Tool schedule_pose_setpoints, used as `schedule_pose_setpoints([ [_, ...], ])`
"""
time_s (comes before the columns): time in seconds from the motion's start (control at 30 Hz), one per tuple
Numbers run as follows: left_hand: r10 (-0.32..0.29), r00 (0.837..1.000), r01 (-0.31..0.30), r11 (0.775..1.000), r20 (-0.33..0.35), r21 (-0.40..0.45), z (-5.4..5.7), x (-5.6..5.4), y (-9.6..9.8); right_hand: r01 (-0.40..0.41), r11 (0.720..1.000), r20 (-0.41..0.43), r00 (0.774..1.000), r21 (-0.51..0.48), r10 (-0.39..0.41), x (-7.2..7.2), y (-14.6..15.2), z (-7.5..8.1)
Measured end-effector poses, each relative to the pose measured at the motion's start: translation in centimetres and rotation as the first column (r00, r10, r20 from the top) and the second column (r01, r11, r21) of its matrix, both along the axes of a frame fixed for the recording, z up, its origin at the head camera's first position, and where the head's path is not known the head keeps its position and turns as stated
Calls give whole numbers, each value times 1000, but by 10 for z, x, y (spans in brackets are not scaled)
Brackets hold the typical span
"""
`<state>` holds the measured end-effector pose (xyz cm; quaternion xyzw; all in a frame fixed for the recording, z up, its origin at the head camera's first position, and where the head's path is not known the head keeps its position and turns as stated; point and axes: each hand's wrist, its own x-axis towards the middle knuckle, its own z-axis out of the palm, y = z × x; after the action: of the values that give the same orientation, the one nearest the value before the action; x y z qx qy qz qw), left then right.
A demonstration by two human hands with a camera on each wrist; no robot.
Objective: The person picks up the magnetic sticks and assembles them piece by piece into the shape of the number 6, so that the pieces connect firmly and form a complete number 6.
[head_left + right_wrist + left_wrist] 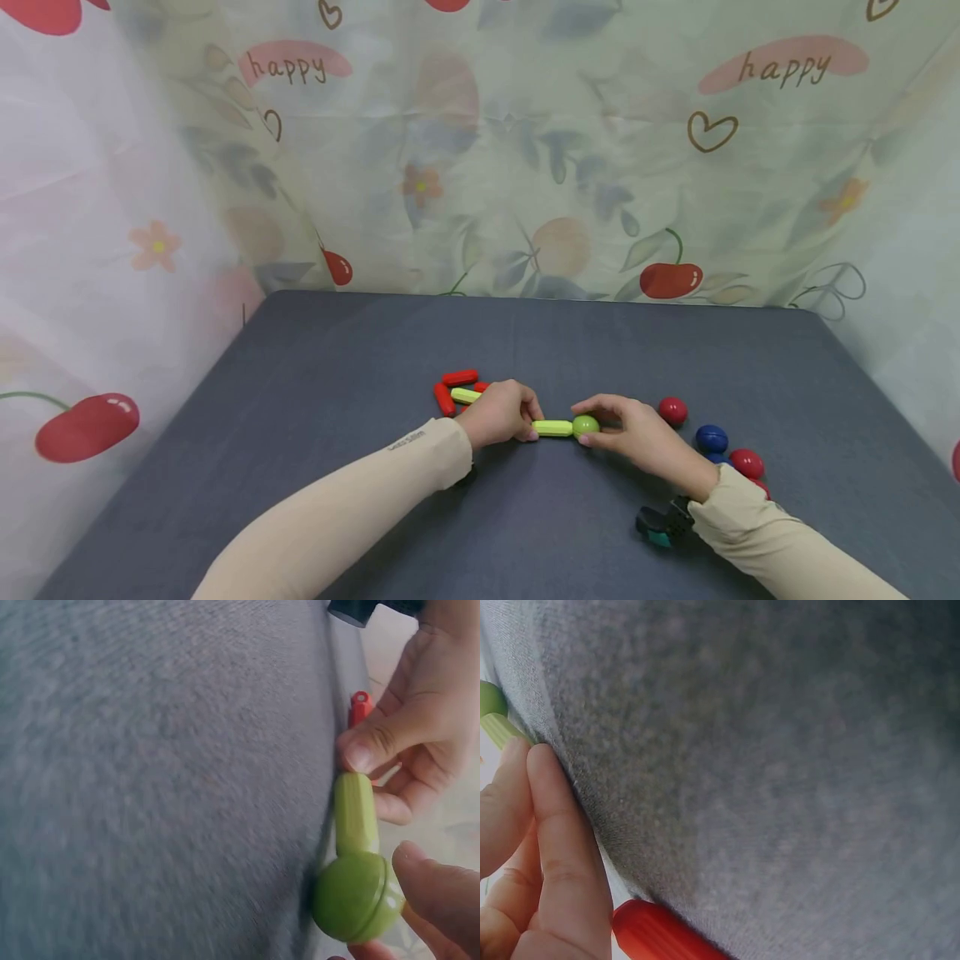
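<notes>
Near the middle of the table, a yellow-green ridged stick (552, 428) lies end to end with a green ball (586, 426). The thumb and fingers of my left hand (504, 412) pinch the stick's left end. My right hand (637, 432) holds the ball from the right, thumb on the near side and a finger on the far side. In the right wrist view, the ball (351, 896), with a seam around it, meets the end of the stick (355, 814). The left wrist view shows the left fingertips close over the grey cloth.
Behind my left hand lie several red sticks (460, 377) and another yellow-green stick (465, 395), partly hidden. To the right of my right hand are red balls (672, 411) and blue balls (711, 438), some covered by the wrist. A patterned curtain (510, 167) hangs behind the dark table (360, 350).
</notes>
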<state>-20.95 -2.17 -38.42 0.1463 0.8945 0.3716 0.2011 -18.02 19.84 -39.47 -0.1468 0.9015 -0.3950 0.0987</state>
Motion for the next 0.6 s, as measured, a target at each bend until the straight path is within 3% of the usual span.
schedule_pose_setpoints([
  [0.3, -5, 1000, 5, 1000, -3, 20, -3, 0, -1, 6, 1000, 16, 1000, -23, -6, 12, 19, 18],
  [0.6, -13, 1000, 13, 1000, -19, 13, -3, 0, -2, 65, 997, -39, 997, 30, -64, 17, 48, 34],
])
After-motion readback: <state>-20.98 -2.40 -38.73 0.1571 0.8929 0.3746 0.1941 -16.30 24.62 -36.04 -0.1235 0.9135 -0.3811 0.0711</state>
